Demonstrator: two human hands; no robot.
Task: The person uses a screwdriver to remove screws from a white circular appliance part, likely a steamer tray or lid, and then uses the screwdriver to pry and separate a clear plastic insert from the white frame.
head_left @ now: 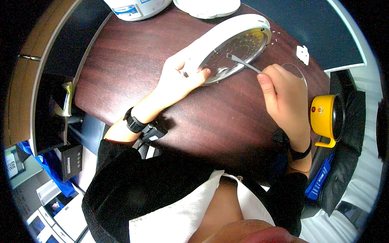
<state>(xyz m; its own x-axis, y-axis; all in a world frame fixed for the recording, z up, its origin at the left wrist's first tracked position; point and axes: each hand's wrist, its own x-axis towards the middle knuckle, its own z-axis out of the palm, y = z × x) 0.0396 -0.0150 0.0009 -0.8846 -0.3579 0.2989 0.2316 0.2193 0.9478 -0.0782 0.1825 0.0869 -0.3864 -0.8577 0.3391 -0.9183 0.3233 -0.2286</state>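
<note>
My left hand (180,77) grips the near edge of a round white appliance lid (198,44), thumb on its underside. The lid is tilted up, with its shiny underside, marked by rows of small dots or holes, facing right. In my right hand (285,91) is a slim grey tool (247,65) with a small flat head, closed in my fingers. Its head is over the middle of the underside; I cannot tell whether it touches. A thin, pale, curved rim (299,69) shows partly behind my right hand.
At the far side stand a white rounded container (139,10) and a white dish-like piece (208,8). A small white piece (302,55) and crumbs lie at the far right of the brown table (125,60). A yellow pot (322,115) is beyond the right edge.
</note>
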